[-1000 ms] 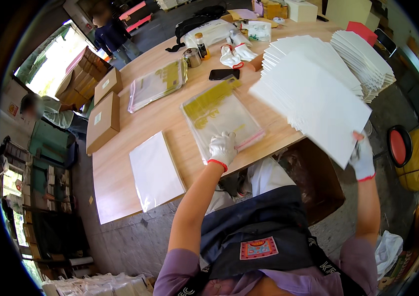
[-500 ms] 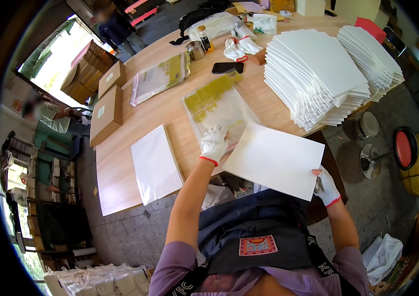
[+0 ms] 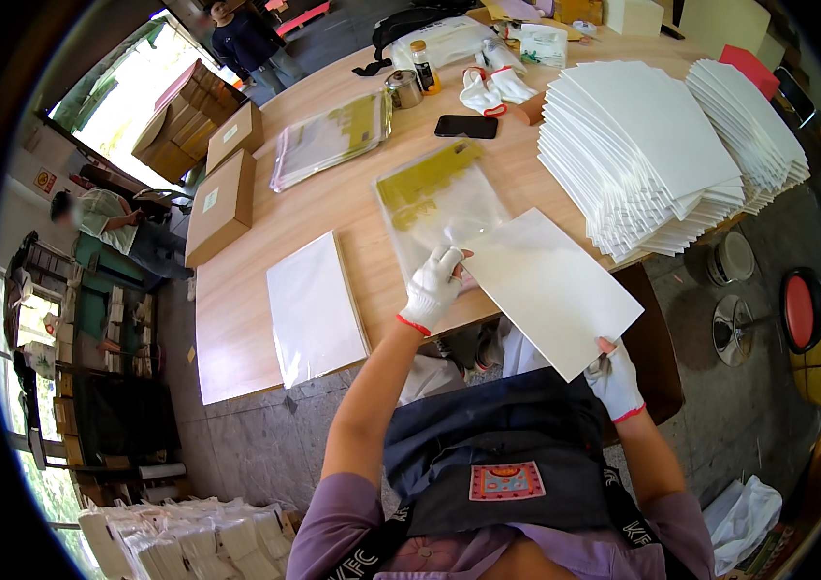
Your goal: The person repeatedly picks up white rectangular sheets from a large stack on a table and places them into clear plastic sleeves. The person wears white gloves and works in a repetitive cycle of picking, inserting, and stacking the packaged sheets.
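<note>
In a workroom with a grey floor, one pale, wood-coloured table (image 3: 236,338) carries most of the things. Across its near edge, partly above the wood and partly in the air, is a thin, white, rectangular board (image 3: 555,295). The person's right hand (image 3: 615,379), in a white knitted glove with red cuff, grips the board's short outer edge, thumb on top and other fingers below — probably so that it remains flat. The left hand (image 3: 432,288), gloved likewise, has its fingers curled narrow at the opposite end; I cannot tell whether they pinch the board's corner or the clear plastic sleeves with golden print (image 3: 434,198), which lie at the middle of the near edge. Near the table's right edge, a thick pile of similar white boards (image 3: 623,135) is spread like stairs, it seems so that single edges are easy to catch. Toward the near left corner lies a flat white stack in shiny film (image 3: 314,304) — apart from the sleeves, perhaps to avoid mixing. Brown cardboard boxes (image 3: 222,222) stand along the left edge, maybe to be out of the hands' way
</note>
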A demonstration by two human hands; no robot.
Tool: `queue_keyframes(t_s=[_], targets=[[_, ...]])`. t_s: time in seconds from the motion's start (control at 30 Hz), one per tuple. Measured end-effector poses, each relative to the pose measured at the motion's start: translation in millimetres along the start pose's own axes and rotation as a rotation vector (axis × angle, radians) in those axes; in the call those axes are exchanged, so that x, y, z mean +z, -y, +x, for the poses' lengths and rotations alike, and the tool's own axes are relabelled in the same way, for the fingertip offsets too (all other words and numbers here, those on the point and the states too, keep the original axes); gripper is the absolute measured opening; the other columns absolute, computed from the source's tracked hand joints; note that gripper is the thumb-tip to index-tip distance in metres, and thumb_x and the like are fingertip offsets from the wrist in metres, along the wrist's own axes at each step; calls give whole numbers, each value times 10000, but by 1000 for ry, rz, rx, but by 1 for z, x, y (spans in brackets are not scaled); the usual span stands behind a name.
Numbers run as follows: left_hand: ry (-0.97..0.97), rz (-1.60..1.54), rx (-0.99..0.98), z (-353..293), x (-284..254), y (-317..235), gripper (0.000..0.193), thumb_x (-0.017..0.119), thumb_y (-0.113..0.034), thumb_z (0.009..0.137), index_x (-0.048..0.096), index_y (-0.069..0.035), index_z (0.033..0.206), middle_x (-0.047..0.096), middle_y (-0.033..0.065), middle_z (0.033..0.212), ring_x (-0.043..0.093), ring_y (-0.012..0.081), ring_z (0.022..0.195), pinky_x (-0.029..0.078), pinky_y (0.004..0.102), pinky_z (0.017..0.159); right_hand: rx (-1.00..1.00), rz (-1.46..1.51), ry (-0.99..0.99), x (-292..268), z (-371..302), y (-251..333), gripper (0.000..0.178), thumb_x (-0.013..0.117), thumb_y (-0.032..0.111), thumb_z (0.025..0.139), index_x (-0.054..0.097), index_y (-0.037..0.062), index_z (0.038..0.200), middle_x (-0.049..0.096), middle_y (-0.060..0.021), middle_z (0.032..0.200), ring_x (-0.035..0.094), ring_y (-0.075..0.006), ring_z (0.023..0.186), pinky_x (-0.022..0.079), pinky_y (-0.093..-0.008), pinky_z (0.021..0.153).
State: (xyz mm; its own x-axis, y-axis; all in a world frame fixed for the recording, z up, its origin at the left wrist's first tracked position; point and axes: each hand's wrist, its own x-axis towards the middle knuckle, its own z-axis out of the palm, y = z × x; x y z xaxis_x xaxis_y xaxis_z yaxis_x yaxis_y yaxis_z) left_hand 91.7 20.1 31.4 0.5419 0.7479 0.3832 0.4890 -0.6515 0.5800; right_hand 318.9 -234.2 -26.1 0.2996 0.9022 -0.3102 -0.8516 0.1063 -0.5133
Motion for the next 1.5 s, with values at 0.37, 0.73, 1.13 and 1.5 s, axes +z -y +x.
queue_keyframes(t_s=[0.37, 0.73, 1.13, 1.5], targets=[[-348, -2014, -857, -61, 124, -30, 482, 598, -30, 821, 414, -49, 1267, 571, 86, 1080, 568, 162, 878, 488, 266, 714, 76, -283, 12, 77, -50, -3, 301, 529, 228, 889, 461, 52, 1122, 546, -12, 729, 476, -68, 535, 310, -198, 421], [-288, -1448, -835, -147, 130, -45, 266, 571, -147, 881, 532, -36, 1119, 599, 83, 1019, 604, 202, 872, 520, 314, 737, 250, -148, -136, 39, 27, -96, 207, 537, 148, 911, 489, 15, 1062, 567, -111, 972, 606, -213, 822, 555, -347, 713], [-157, -1355, -1057, -173, 44, -8, 223, 544, -185, 907, 559, -27, 1064, 624, 65, 984, 598, 149, 844, 485, 294, 730, 228, -1215, 326, 126, 36, -81, 191, 502, 184, 925, 585, 60, 1044, 600, -38, 639, 526, -84, 509, 426, -231, 466], [61, -761, -1023, -149, -7, -4, 183, 580, -179, 877, 633, -4, 893, 650, 40, 809, 600, 88, 679, 476, 226, 609, -660, -2167, 936, 131, 65, -129, 136, 572, 208, 825, 514, 88, 853, 616, -61, 594, 637, -214, 552, 490, -339, 486]])
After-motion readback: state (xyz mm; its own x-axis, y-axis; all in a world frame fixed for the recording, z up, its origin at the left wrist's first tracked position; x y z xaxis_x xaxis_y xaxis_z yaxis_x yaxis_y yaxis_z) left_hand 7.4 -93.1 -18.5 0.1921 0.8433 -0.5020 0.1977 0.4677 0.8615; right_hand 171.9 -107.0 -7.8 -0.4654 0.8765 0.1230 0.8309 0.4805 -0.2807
